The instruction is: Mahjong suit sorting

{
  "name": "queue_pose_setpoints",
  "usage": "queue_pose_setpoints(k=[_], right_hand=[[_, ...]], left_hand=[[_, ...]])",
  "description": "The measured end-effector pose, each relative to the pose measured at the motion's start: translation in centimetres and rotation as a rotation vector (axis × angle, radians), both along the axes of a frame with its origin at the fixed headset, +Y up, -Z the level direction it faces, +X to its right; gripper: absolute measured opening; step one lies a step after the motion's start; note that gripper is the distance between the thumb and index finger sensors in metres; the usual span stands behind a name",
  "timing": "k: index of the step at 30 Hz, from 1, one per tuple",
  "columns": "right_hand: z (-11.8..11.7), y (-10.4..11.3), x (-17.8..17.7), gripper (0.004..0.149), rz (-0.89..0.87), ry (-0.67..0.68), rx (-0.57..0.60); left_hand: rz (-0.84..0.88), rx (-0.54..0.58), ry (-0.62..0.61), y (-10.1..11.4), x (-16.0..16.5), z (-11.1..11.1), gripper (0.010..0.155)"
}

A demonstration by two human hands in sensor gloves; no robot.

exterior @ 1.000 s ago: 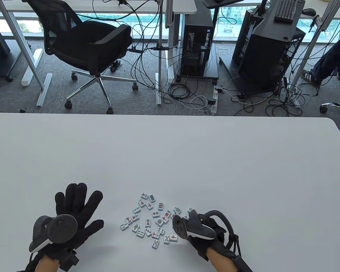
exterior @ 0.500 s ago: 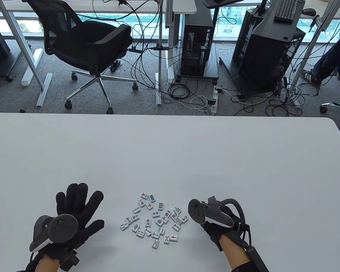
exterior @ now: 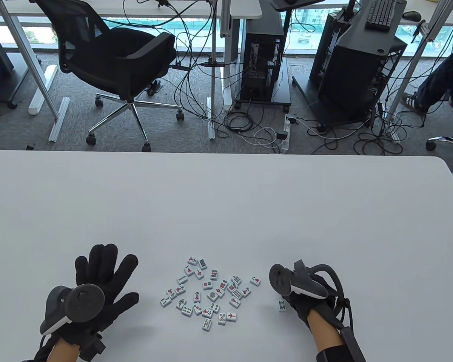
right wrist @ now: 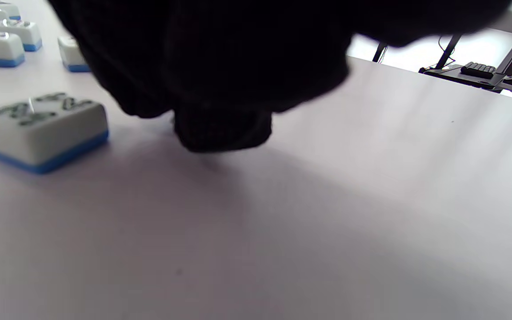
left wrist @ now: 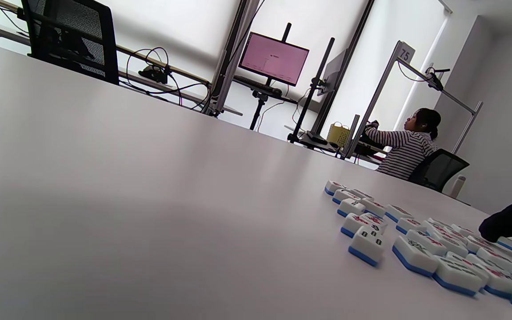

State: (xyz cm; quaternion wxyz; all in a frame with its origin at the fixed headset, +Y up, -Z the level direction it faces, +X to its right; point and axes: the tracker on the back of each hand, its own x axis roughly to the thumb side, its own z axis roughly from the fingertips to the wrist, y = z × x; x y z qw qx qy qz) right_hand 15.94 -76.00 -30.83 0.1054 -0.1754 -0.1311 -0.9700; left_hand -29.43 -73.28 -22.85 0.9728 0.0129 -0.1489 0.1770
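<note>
Several white mahjong tiles with blue backs lie face up in a loose cluster (exterior: 207,292) near the table's front edge, also seen low at the right in the left wrist view (left wrist: 416,249). My left hand (exterior: 102,275) lies flat with fingers spread, left of the cluster and holding nothing. My right hand (exterior: 304,301) is to the right of the cluster, its fingers hidden under the tracker. One green-marked tile (exterior: 281,306) lies alone on the table just left of that hand. In the right wrist view this tile (right wrist: 42,129) sits free, while my loosely curled fingers (right wrist: 220,124) touch the table beside it.
A single tile (exterior: 255,280) lies apart at the cluster's right edge. The white table (exterior: 226,211) stretches far beyond the tiles. An office chair (exterior: 113,60), computer towers and cables stand on the floor past the far edge.
My right hand has moved from over the cluster's right side out to the right, and a green-marked tile now lies alone beside it. The left hand has not moved.
</note>
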Motion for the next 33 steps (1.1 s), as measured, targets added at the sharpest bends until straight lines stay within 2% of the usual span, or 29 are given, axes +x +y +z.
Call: queue_pose_setpoints(k=[4, 7, 12, 15, 22, 28, 33], right_hand=[[0.3, -0.2, -0.1, 0.057, 0.028, 0.009, 0.015], [0.3, 0.7, -0.3, 0.060, 0.033, -0.018, -0.001], [-0.6, 3.2, -1.9, 0.058, -0.118, -0.046, 0.084], [-1.4, 3.7, -3.7, 0.056, -0.166, -0.036, 0.096], [-2.8, 1.9, -8.6, 0.052, -0.114, 0.022, 0.086], [-3.1, 0.7, -10.7, 0.051, -0.065, 0.063, 0.054], [-3.7, 0.6, -11.4, 0.051, -0.010, -0.008, 0.144]], left_hand=[[0.007, -0.007, 0.002, 0.0, 0.0, 0.0, 0.080], [0.008, -0.008, 0.001, 0.1, 0.0, 0.0, 0.080], [0.010, -0.008, 0.000, 0.1, -0.1, 0.0, 0.080], [0.008, -0.009, 0.000, 0.1, -0.1, 0.0, 0.080], [0.011, -0.009, -0.002, 0.1, -0.1, 0.0, 0.080], [0.017, -0.015, -0.002, 0.1, -0.1, -0.1, 0.080], [0.017, -0.020, 0.002, 0.1, 0.0, 0.0, 0.080]])
